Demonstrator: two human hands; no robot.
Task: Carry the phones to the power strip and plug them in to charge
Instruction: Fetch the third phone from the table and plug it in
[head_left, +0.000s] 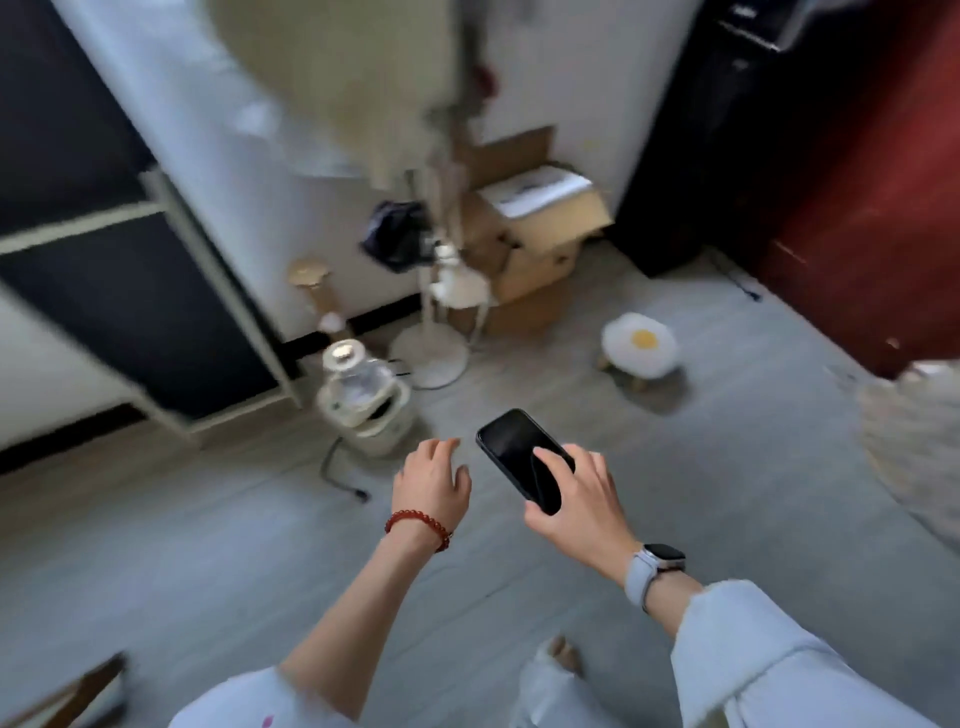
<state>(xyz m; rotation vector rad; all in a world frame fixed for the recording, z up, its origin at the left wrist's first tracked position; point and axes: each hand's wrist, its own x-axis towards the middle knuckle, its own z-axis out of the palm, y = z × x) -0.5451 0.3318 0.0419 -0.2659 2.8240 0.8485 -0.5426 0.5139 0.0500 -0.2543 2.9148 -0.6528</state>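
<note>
A black phone (511, 449) with a dark screen is held in my right hand (576, 499), thumb lying across the glass, above the grey floor. A watch sits on that wrist. My left hand (431, 480), with a red bead bracelet, hangs just left of the phone, fingers apart and holding nothing. No power strip shows in this blurred view. A loose black cable (340, 475) lies on the floor left of my left hand.
A cream kettle-like appliance (363, 405) stands on the floor ahead, beside a white floor-stand base (428, 356). Cardboard boxes (535, 234) sit by the wall. An egg-shaped stool (640, 345) stands to the right. A dark red door (872, 182) is far right.
</note>
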